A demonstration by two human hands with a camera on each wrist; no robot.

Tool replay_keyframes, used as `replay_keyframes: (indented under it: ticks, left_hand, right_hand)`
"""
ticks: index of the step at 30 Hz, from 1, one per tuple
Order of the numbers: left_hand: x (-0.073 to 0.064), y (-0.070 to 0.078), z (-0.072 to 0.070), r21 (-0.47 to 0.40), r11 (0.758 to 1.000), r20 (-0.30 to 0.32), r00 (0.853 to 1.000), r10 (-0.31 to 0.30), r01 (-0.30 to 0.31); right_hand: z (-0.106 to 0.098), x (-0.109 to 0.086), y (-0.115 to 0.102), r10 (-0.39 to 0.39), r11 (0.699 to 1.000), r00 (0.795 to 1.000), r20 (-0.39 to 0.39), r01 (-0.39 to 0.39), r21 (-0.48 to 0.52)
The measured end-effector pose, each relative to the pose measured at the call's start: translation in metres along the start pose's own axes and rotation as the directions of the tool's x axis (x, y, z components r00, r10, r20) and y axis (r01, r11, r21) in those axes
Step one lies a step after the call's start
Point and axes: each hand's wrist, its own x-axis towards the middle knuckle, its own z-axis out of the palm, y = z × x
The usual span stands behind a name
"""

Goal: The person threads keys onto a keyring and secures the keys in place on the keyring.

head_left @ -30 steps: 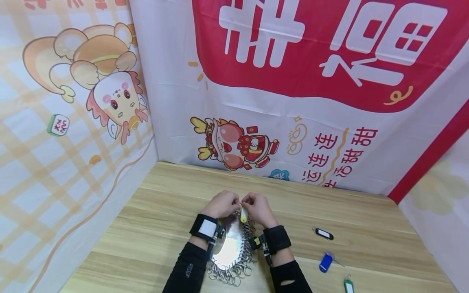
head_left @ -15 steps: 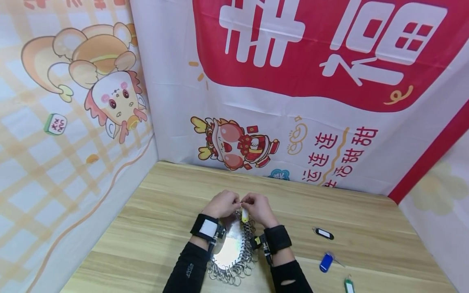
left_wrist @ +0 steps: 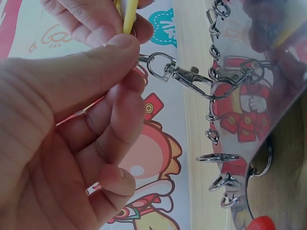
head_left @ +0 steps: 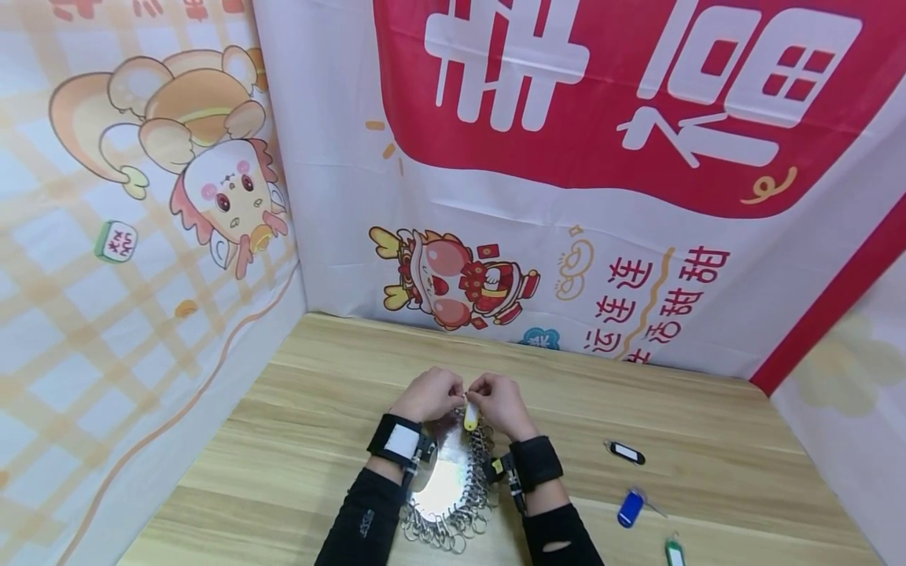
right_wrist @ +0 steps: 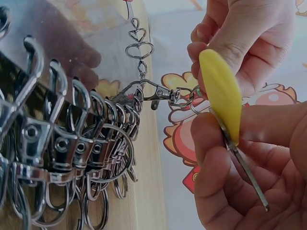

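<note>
Pinching the yellow tag point(head_left: 472, 417) between thumb and finger, your right hand point(head_left: 499, 405) meets your left hand point(head_left: 428, 395) at the far end of a shiny plate point(head_left: 442, 475). Your left hand's grip presses thumb and fingers onto a metal ring point(right_wrist: 193, 104), partly hidden, joined to a clip point(left_wrist: 191, 79) hooked at the plate's edge. More clips crowd its right and near edges, beside your right wrist. Ahead, the banner point(head_left: 340, 157) shows "连连" and "甜甜" below big white characters on red; the lettering on your left sleeve point(head_left: 364, 519) is too small to read. Right of your hands, well apart, lie a black tag point(head_left: 626, 452) with a white label, a blue tag point(head_left: 629, 509) and a green tag point(head_left: 674, 551) cut by the view's lower edge. The surface point(head_left: 283, 472) runs wide between your left forearm and the left wall point(head_left: 106, 330); its far edge meets the banner.
</note>
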Motion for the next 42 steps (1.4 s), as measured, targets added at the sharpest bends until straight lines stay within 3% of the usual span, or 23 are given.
replay_keyframes:
  ticks: [10,21,33,42]
  left_hand:
    - [0.0007,0.0015,-0.001,0.031,0.999,-0.004,1.0,-0.013,0.013]
    - [0.0014,0.001,0.0,0.012,1.0,0.009,1.0,0.006,-0.006]
    - [0.0007,0.0009,0.0021,0.023,1.0,0.0,1.0,-0.003,0.003]
    - [0.0009,-0.0009,0.0015,0.049,0.999,-0.01,1.0,0.024,-0.023]
  right_hand:
    - [-0.0024,-0.0001,-0.0011,-0.062,0.998,0.998,0.027,0.063,-0.018]
    - [-0.0038,0.0026,0.0014,0.014,1.0,1.0,0.014,-0.014,-0.004]
    - [-0.002,-0.0002,0.002,-0.043,0.999,0.999,0.031,0.044,-0.01]
    - [-0.0019,-0.0007,-0.0002,0.006,1.0,1.0,0.025,-0.006,0.002]
